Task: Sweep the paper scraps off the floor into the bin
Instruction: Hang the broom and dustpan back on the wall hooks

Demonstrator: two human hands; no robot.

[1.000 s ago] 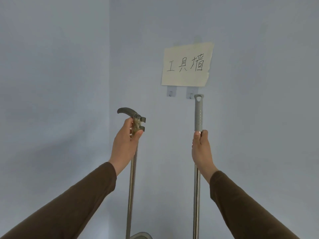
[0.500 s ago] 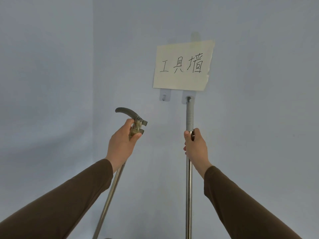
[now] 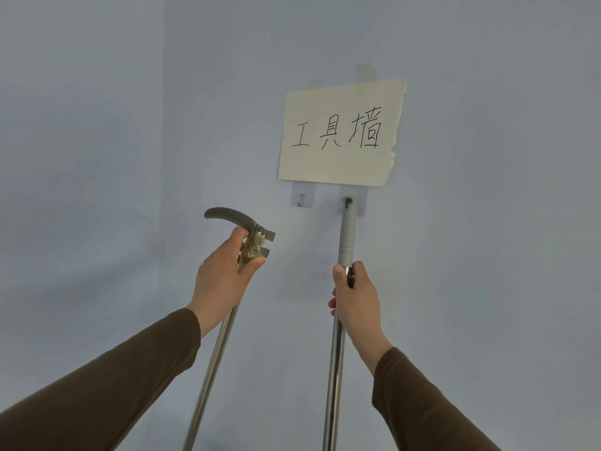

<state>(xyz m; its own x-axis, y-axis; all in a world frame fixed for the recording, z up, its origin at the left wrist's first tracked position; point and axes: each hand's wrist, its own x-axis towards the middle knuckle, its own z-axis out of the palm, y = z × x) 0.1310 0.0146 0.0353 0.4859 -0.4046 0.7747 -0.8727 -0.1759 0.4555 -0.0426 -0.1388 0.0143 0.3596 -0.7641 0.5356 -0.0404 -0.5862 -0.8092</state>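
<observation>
The pale blue-grey painted wall (image 3: 487, 288) carries everything here; it meets a second wall of the same colour at a vertical corner on the left; a cream rectangular paper sign (image 3: 340, 133) with three black handwritten characters is fixed flat on it, with pieces of translucent tape at the top edge; just below the sign are two small clear adhesive hooks; the left hook (image 3: 301, 199) is bare, with a small metal prong; the right hook (image 3: 349, 199) passes through the hole at the top of a grey plastic handle end of a metal pole (image 3: 346, 236), which stands nearly upright against the wall.
</observation>
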